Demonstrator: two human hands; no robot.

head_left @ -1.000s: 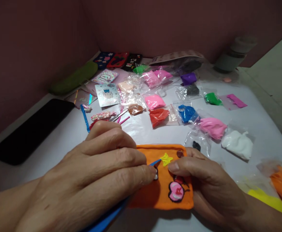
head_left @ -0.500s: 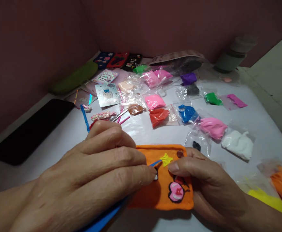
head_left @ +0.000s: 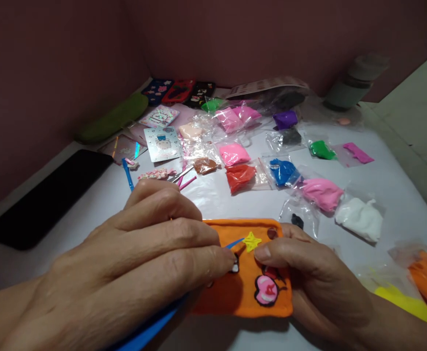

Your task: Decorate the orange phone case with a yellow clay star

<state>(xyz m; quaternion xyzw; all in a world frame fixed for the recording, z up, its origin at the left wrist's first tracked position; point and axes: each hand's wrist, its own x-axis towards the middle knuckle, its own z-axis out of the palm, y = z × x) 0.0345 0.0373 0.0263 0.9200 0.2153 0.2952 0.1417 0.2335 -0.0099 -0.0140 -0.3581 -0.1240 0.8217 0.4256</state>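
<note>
An orange clay-covered rectangular panel [head_left: 250,304] is gripped at its right edge by my right hand [head_left: 319,278], the thumb resting on its face beside a yellow clay star [head_left: 252,242]. My left hand [head_left: 143,263] is closed round a blue clay modelling tool [head_left: 154,324]. The tool's thin tip meets the left point of the star. A pink heart-like clay shape [head_left: 266,290] with a black outline lies low on the panel. A small white and black piece shows by my left fingertips; my left hand covers the panel's left part.
Bagged clay in several colours spreads over the white table, including a red bag [head_left: 240,178], a blue bag [head_left: 283,171] and a white bag [head_left: 359,217]. A black phone-like slab [head_left: 48,197] lies at left. Scissors [head_left: 182,173] lie beyond my left hand; a bottle [head_left: 355,83] stands at back right.
My left hand has shifted slightly, and the tool's tip sits a little higher at the star's left side. My right hand and the panel have stayed in place.
</note>
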